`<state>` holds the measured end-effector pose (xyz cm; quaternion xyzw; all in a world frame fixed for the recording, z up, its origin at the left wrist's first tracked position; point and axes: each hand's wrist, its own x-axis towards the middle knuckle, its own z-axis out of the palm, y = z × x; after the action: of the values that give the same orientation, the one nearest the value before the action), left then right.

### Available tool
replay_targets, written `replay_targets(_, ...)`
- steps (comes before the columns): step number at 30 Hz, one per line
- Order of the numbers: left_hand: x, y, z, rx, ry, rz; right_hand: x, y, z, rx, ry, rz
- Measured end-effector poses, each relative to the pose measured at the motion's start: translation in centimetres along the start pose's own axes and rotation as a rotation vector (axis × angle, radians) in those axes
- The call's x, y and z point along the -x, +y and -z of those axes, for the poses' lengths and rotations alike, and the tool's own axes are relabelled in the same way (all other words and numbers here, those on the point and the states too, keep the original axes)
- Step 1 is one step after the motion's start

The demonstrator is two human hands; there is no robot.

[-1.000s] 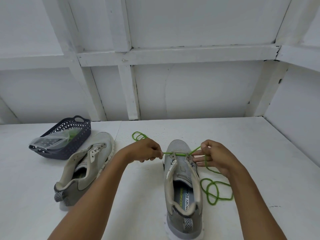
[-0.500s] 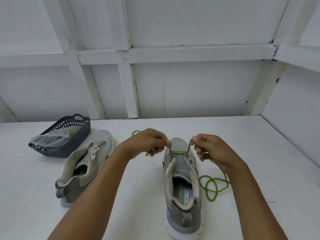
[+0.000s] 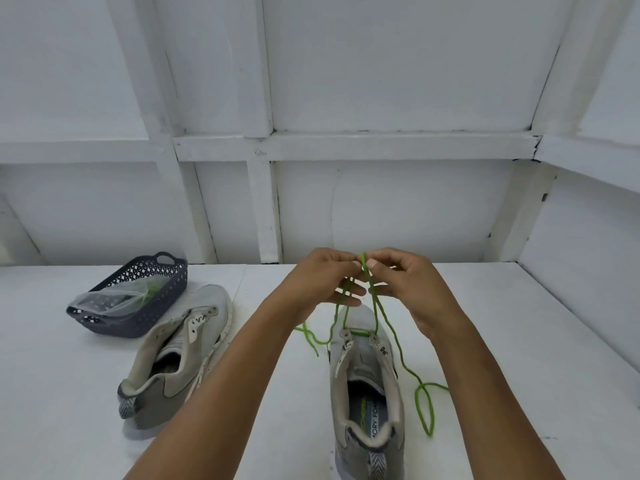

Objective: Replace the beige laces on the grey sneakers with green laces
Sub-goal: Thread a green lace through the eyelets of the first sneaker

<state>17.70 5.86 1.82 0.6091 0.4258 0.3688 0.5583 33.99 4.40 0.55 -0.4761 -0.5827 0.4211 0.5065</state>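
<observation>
Head view: our left hand point(image 3: 322, 282) and right hand point(image 3: 408, 289) pinch the green lace point(image 3: 363, 259) together above the sneaker point(image 3: 367, 375), probably evening its ends.

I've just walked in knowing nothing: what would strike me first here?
The left hand and right hand meet centre-frame, pinching a bright green lace lifted above the near grey fabric sneaker. A second grey sneaker lies left of it, beside a dark plastic lattice basket.
</observation>
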Motion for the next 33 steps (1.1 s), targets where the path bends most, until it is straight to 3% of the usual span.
replay_targets(4, 0.5, 0.0, -0.1, -0.040, -0.018, -0.004, -0.2, -0.2, 0.0, 0.051, 0.053, 0.057)
replay_targets(7, 0.9, -0.2, -0.2, 0.066, -0.037, -0.016, -0.5, 0.2, 0.1, 0.085, 0.091, 0.079)
replay_targets(14, 0.6, -0.6, -0.5, 0.127, 0.073, -0.019, -0.9, 1.9, 0.9, 0.113, 0.115, 0.038)
replay_targets(20, 0.9, -0.3, -0.8, 0.038, 0.036, -0.014, -1.1, 3.4, 1.3, 0.303, -0.151, 0.029)
replay_targets(26, 1.3, 0.4, -0.4, -0.030, -0.008, 0.044, -2.1, 3.5, 0.9, 0.301, -0.138, 0.080)
replay_targets(30, 1.6, 0.7, 0.0, -0.021, -0.021, 0.078, -2.7, 3.0, 0.7, 0.322, -0.288, 0.086)
replay_targets(33, 1.7, 1.0, 0.3, 0.019, -0.024, 0.106, -3.7, 3.1, 0.6, 0.278, -0.245, 0.086)
